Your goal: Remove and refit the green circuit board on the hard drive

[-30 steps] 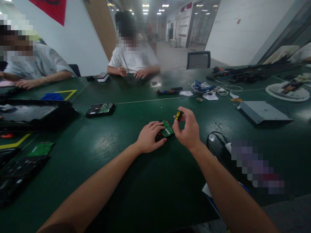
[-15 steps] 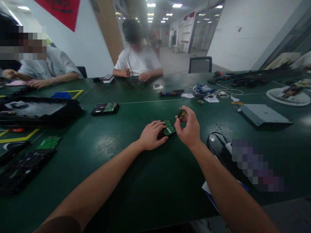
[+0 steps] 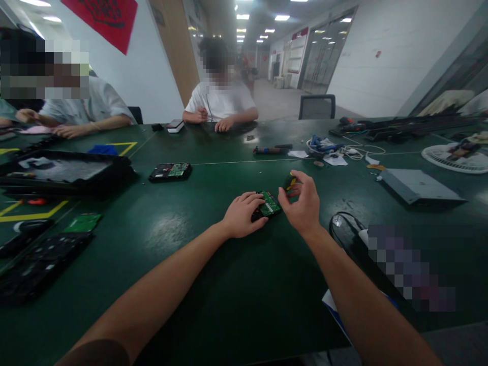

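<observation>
My left hand [image 3: 244,215] lies over the near-left part of a hard drive [image 3: 270,204], its thumb along the front edge and its fingers across the top. The drive rests flat on the table with its green circuit board facing up. Just right of it, my right hand [image 3: 303,203] pinches the yellow-and-black handle of a screwdriver [image 3: 290,180] between thumb and fingers. The screwdriver's shaft and tip cannot be made out, so contact with the drive is unclear.
Another hard drive [image 3: 170,172] lies farther left. Black trays and parts [image 3: 64,173] crowd the left side. To the right are a grey metal box [image 3: 421,185], a white fan grille [image 3: 455,158] and cables [image 3: 324,144]. Co-workers [image 3: 219,104] sit across the table.
The whole view has shifted slightly. My right fingers have changed position a little around the screwdriver handle. My left hand stays on the hard drive.
</observation>
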`<state>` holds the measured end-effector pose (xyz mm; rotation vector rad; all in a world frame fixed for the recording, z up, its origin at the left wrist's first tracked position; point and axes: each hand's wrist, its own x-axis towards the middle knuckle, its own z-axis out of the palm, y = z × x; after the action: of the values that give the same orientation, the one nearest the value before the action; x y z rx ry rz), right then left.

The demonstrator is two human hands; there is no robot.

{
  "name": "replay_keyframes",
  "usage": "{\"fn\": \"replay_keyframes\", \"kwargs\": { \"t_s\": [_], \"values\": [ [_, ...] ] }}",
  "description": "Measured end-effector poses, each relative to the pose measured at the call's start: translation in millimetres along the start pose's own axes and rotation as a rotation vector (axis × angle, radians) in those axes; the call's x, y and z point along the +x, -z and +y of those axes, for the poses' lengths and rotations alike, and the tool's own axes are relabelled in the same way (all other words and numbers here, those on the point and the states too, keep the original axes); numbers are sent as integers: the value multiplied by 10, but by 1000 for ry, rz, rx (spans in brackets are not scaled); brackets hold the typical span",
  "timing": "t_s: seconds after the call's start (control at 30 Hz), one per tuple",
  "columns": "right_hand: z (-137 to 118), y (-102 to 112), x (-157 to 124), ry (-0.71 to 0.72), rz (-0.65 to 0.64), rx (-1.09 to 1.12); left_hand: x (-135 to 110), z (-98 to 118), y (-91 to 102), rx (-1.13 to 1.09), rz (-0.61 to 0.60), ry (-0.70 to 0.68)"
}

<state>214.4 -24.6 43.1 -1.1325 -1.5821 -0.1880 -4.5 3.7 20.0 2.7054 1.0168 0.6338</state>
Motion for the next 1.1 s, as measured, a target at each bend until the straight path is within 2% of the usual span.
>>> {"fn": "replay_keyframes", "kwargs": {
  "t_s": [0.1, 0.27, 0.47, 0.63, 0.83, 1.0, 1.1],
  "values": [
    [-11, 32, 11, 19, 13, -29, -2, 0, -3, 1, 1, -9],
    [-30, 46, 21, 9, -54, 25, -4, -7, -26, 8, 7, 0],
    [-44, 51, 29, -4, 19, -38, -5, -11, -37, 11, 7, 6],
    [-46, 41, 19, 12, -53, 29, -1, -6, -31, 16, 5, 6],
    [-46, 21, -3, -5, 47, -42, 6, -2, -32, 14, 11, 8],
    [-41, 19, -4, 6, -48, 13, 9, -12, -43, 13, 10, 3],
    [-38, 15, -9, -19, -23, -18, 8, -15, -43, 10, 12, 2]
  ]
}}
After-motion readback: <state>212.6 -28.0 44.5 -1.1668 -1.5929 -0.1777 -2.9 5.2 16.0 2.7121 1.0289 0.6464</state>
